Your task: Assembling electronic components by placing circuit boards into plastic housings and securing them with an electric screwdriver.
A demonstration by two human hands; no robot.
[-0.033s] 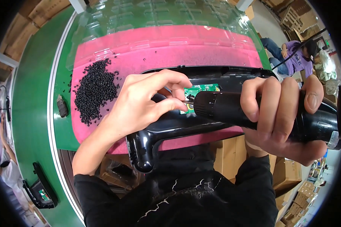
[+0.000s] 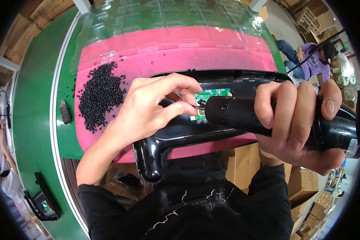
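Observation:
My right hand (image 2: 296,120) is wrapped round a black electric screwdriver (image 2: 236,114), held nearly level with its tip toward the left. My left hand (image 2: 148,106) is closed in a pinch, thumb and fingertips at the thin metal bit (image 2: 200,108); anything small between them is hidden. Behind the bit, a green circuit board (image 2: 216,93) sits inside a glossy black plastic housing (image 2: 180,138). The driver and both hands cover part of the board and housing.
A pile of small black screws (image 2: 100,96) lies on the pink mat (image 2: 140,56), left of the housing. A clear plastic tray (image 2: 168,24) stands behind. Another black housing (image 2: 44,200) lies at lower left, a dark wrapped object (image 2: 65,112) nearer. A person (image 2: 312,60) sits far right.

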